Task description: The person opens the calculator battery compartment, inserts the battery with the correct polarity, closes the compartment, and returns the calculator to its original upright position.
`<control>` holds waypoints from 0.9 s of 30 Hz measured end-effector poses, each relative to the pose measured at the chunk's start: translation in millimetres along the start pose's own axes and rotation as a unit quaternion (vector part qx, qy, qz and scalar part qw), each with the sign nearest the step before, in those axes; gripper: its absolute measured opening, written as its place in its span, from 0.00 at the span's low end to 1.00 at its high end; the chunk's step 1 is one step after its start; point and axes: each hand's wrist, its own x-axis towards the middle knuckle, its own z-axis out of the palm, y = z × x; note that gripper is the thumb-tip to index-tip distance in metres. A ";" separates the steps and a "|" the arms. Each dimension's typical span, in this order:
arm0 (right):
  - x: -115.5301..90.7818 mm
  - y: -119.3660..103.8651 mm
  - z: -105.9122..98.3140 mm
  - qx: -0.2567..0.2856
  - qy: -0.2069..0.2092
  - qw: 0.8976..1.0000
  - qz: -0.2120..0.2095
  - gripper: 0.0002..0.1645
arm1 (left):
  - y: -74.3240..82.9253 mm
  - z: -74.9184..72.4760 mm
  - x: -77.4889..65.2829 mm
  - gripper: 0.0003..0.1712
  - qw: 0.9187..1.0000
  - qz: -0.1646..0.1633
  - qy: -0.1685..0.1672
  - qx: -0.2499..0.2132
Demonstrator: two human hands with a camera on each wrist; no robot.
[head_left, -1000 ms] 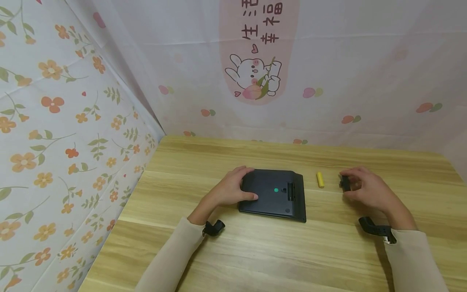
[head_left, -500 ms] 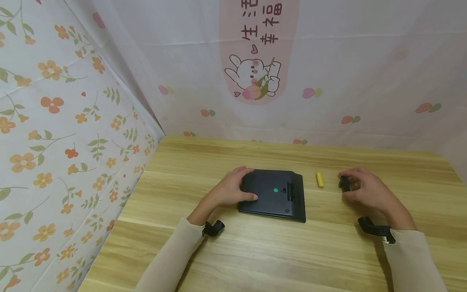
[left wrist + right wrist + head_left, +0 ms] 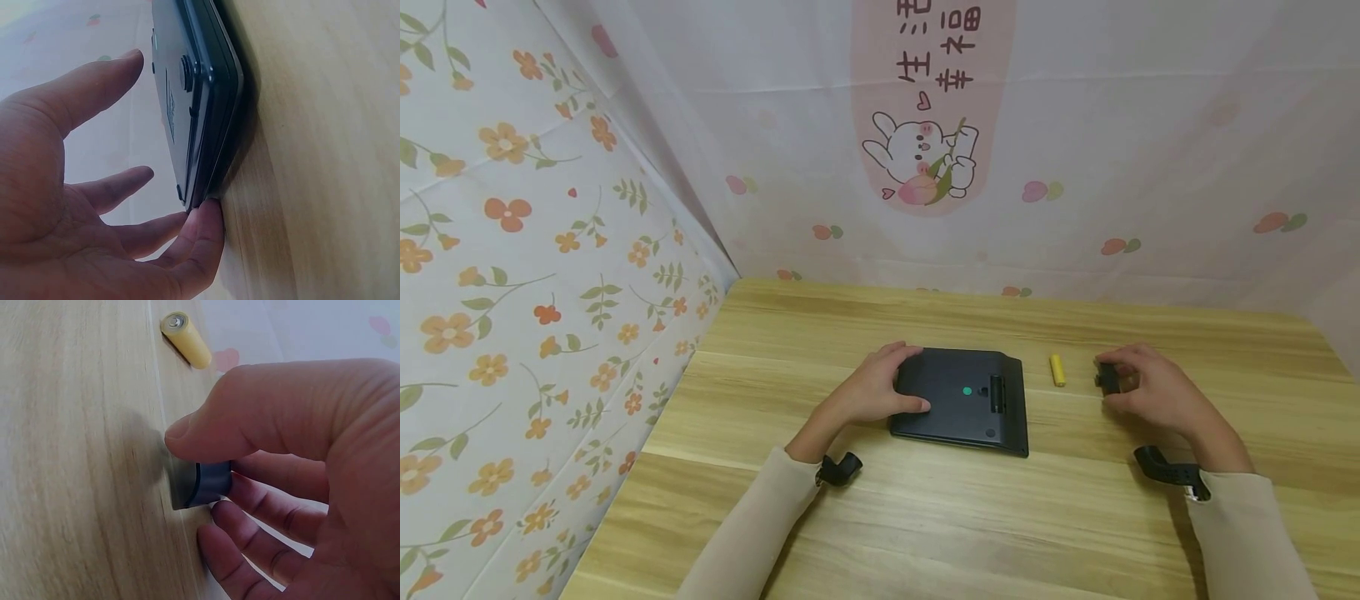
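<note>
A flat black calculator (image 3: 951,400) lies face down on the table, its battery slot (image 3: 997,393) uncovered near the right end. My left hand (image 3: 876,387) is at its left end; in the left wrist view, some fingertips touch the edge, while the thumb (image 3: 103,87) and one finger hover off the back. To the right, my right hand (image 3: 1153,387) pinches a small black battery cover (image 3: 212,482) between thumb and fingers, low over the wood. Part of the cover is hidden behind the thumb. Between calculator and right hand lies a yellow battery (image 3: 1057,370).
The wooden table (image 3: 925,517) ends at the back against a printed cloth (image 3: 1075,125). Another cloth with orange flowers (image 3: 505,333) hangs along the left side. Black camera mounts (image 3: 842,469) stick out below both wrists.
</note>
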 end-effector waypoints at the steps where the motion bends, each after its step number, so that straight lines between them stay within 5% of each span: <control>1: 0.1 -0.1 0.1 -0.001 -0.001 1.000 0.000 0.40 | -0.4 0.1 0.1 0.51 1.000 0.001 0.000 0.001; 27: 0.2 0.0 0.5 -0.002 -0.006 1.000 0.004 0.40 | 4.0 -1.9 -2.2 0.50 1.000 -0.002 -0.003 -0.001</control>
